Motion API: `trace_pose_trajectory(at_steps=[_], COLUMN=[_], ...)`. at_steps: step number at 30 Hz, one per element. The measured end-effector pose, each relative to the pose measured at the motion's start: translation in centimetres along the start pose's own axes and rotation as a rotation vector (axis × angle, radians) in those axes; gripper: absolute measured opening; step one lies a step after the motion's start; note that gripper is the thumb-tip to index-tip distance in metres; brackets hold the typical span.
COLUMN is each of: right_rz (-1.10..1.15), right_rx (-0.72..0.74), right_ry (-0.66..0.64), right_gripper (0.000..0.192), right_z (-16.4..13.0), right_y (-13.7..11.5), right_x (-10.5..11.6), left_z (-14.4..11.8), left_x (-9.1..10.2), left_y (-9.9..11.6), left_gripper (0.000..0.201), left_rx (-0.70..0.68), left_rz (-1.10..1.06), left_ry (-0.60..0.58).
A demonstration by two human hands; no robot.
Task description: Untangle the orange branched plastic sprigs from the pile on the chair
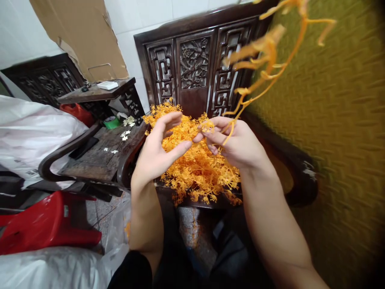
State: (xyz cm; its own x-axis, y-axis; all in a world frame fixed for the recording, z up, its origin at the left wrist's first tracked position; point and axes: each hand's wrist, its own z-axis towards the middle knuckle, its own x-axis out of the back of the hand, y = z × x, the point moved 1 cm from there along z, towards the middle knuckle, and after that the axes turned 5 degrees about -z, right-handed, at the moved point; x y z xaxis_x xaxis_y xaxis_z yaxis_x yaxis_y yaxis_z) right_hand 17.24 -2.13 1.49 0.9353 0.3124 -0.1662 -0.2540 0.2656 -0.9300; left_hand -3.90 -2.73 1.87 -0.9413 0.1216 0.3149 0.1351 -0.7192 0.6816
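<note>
A large heap of orange plastic sprigs [195, 172] lies on the seat of a carved dark wooden chair. Over its right side, my right hand [231, 138] pinches an orange sprig; a small clustered tip shows at the fingertips. From this hand a long orange branched stem [270, 82] rises toward the upper right, blurred at its far end. My left hand [164, 146] hovers above the left part of the heap, thumb and fingers apart, with nothing visible between them.
The carved chair back [194, 60] stands behind the heap. At left are a dark wooden seat [93, 156] with small pale flower pieces and green tape [111, 122], a red plastic stool [45, 224], and white bags [33, 132]. A yellow-green textured surface [337, 120] borders the right.
</note>
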Motion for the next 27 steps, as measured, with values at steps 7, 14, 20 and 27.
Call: trace_pose_trajectory(at_steps=[7,14,20,27], right_rz=[-0.072,-0.252,-0.224,-0.220], right_rx=[-0.009,-0.031,-0.049,-0.048], right_ry=[-0.014,-0.097,-0.102,-0.092], right_gripper=[0.035,0.027,0.029,0.027], right_z=[-0.1,-0.6,0.0,-1.2], right_y=[0.3,0.1,0.4,-0.8], right_x=[-0.3,0.0,-0.1,1.6], left_z=[1.0,1.0,1.6,1.8], left_x=[-2.5,-2.3,-4.3,0.1], left_y=[0.2,-0.8,-0.7,-2.4], left_gripper=[0.027,0.020,0.033,0.037], left_rx=[-0.033,0.146,0.157,0.174], left_rz=[0.020,-0.275,-0.380,-0.499], left_ry=[0.050,0.239,0.430,0.784])
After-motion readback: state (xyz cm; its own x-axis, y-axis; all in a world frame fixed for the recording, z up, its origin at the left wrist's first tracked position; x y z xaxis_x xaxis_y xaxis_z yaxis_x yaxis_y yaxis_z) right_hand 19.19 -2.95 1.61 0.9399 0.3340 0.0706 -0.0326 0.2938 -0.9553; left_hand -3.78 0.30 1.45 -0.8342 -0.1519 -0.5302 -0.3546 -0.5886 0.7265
